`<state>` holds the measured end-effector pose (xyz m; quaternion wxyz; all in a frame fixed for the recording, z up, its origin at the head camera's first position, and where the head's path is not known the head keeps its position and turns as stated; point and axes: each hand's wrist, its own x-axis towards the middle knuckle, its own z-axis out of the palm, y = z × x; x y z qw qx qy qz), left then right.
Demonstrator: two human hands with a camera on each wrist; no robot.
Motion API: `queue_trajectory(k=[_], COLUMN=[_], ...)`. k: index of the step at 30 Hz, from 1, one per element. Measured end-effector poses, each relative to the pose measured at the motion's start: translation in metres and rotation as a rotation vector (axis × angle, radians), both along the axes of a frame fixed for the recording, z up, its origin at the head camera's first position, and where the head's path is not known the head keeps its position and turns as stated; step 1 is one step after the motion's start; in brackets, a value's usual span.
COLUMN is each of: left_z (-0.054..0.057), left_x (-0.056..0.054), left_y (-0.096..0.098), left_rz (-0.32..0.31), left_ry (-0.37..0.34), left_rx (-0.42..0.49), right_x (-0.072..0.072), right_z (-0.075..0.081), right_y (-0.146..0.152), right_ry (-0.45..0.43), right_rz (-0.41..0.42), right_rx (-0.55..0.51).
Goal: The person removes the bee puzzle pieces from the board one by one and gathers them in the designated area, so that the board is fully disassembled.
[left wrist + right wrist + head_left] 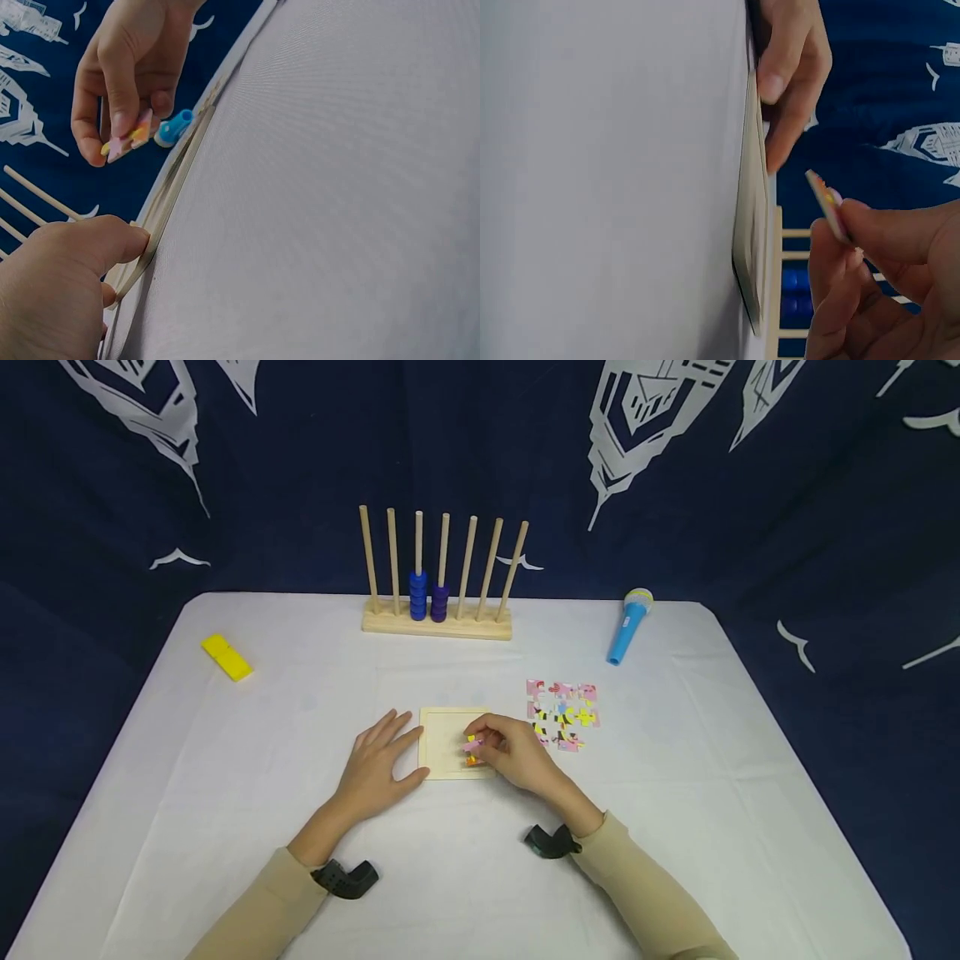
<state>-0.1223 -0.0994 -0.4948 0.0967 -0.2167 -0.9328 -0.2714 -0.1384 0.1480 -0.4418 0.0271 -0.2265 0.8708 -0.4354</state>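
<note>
A shallow wooden puzzle frame (444, 760) lies flat on the white table. My left hand (377, 770) rests at its left edge, fingers spread and straight, with thumb and fingertips touching the rim. Between thumb and fingers my right hand (517, 753) pinches a jigsaw piece (472, 748), pink with yellow and orange, over the right part of the frame. In the right wrist view the piece (828, 204) is tilted and raised above the board. Several more pink and yellow jigsaw pieces (587, 717) lie in a loose square to the right, partly hidden by the right hand.
At the back stands a wooden peg rack (480, 628) with blue rings (417, 597) and purple rings (439, 603). A blue toy microphone (627, 631) lies at the back right. Yellow blocks (227, 657) lie at the far left. A dark patterned curtain hangs behind the table.
</note>
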Motion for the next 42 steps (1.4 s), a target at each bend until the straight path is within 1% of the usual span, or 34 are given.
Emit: queue_trajectory(k=[2,5,8,11,13,15,19,23,26,29,34,38,42], left_z=[-0.001,-0.001,-0.001,0.000,0.000,0.001,0.002,0.002,0.002,0.003,0.003,0.002,0.001], left_x=[0.000,0.001,0.001,0.000,0.000,0.000,-0.001,0.000,0.001,0.002,0.003,0.002,0.002], left_y=[0.000,0.000,0.000,0.000,-0.001,-0.002,-0.005,-0.005,-0.006,-0.005,-0.004,-0.004,-0.004], left_rz=[0.000,-0.001,-0.007,-0.010,-0.010,-0.010,-0.009,-0.008,-0.006,-0.004,-0.003,-0.002,-0.005], left_ry=[0.004,0.000,-0.019,-0.033,-0.041,-0.042,-0.046,-0.037,-0.038,-0.049,-0.050,-0.048,-0.047], left_rx=[0.010,0.022,0.031,0.024,0.019,0.012,0.009,0.019,0.022,0.025,0.025,0.021,0.014], right_x=[-0.003,-0.007,-0.008,-0.007,-0.005,-0.002,0.003,0.003,0.001,-0.001,-0.006,-0.006,-0.004], right_z=[0.003,0.008,0.013,0.015,0.016,0.016,0.016,0.014,0.010,0.006,0.002,0.000,-0.001], right_y=[0.007,0.024,0.050,0.081,0.101,0.118,0.141,0.148,0.146,0.142,0.137,0.135,0.135], right_ry=[-0.031,-0.084,-0.151,-0.192,-0.195,-0.194,-0.192,-0.198,-0.211,-0.215,-0.179,-0.148,-0.157], right_rz=[-0.026,-0.098,-0.188,-0.283,-0.345,-0.402,-0.485,-0.514,-0.508,-0.504,-0.531,-0.561,-0.598], right_rx=[-0.019,-0.036,-0.081,-0.107,-0.086,-0.038,0.047,0.061,0.086,0.138,0.216,0.278,0.317])
